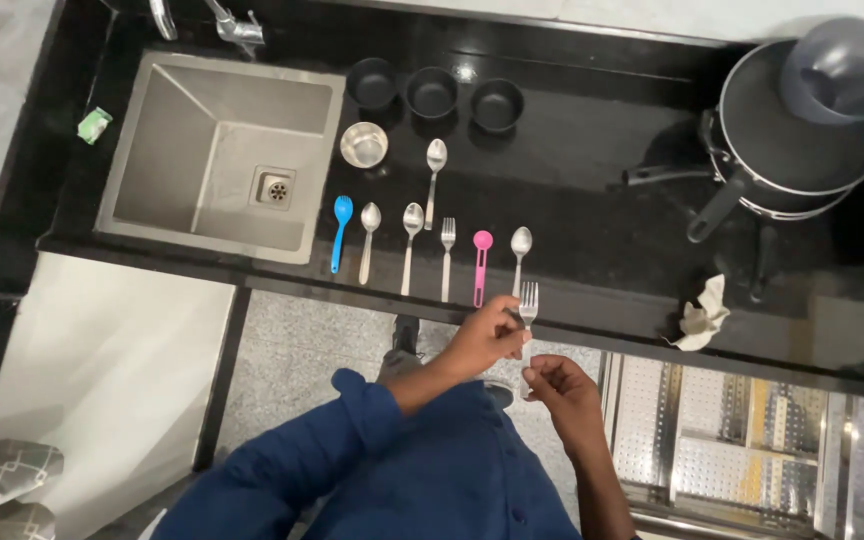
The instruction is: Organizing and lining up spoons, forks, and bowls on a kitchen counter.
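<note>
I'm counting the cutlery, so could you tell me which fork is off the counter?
The fork held in both hands: the other fork lies in the row on the counter.

We see a black counter (592, 215); a grey steel sink (222, 150) set in its left end; three black bowls (433, 92) along the back edge; a blue plastic spoon (340, 230) and a pink one (481, 265) among silver cutlery near the front edge; our sleeve (352, 440) is dark blue; a green scrap (94, 124) lies at the far left.
</note>
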